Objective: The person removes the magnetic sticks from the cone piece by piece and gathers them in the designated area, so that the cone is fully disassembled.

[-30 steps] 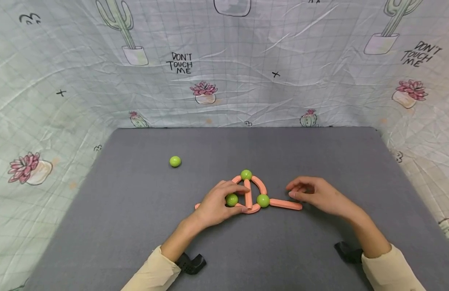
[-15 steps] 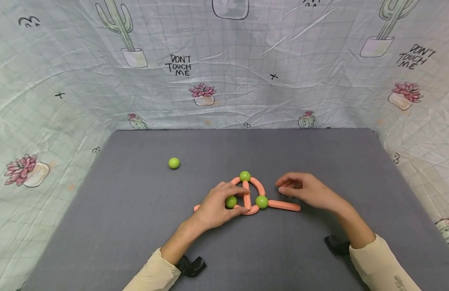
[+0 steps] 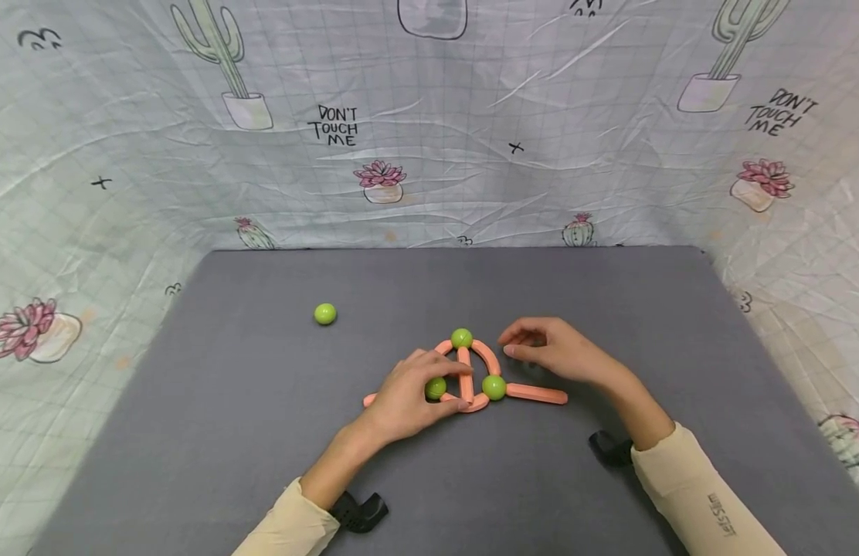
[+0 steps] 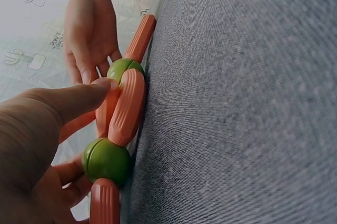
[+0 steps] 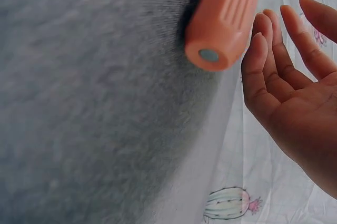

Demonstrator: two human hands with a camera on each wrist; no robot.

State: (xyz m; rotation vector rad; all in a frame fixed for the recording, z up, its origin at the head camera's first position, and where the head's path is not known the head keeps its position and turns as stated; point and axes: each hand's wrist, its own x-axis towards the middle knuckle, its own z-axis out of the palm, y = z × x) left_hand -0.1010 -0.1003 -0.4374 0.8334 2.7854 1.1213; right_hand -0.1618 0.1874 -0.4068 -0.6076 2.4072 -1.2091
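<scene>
On the grey table lies a ring of curved orange rods (image 3: 487, 357) joined by green balls (image 3: 461, 338). A straight orange rod (image 3: 465, 374) runs down the ring's middle from the top ball, and my left hand (image 3: 409, 394) pinches its lower part between thumb and fingers. The left hand partly covers the left ball (image 3: 436, 388) and the left outer rod (image 3: 370, 400). From the right ball (image 3: 494, 388) another straight rod (image 3: 537, 394) points right. My right hand (image 3: 558, 351) hovers behind that rod, fingers loosely bent, holding nothing. In the right wrist view the rod's end (image 5: 213, 50) shows a grey disc.
A loose green ball (image 3: 325, 313) lies at the back left of the table (image 3: 263, 463). A cloth printed with cacti (image 3: 429, 116) hangs behind and along both sides. Black wrist devices (image 3: 360, 512) sit at both cuffs.
My right hand has moved left, from beyond the right rod's end to near the ring's right side. The left hand keeps its pinch on the middle rod. The head view has shifted slightly.
</scene>
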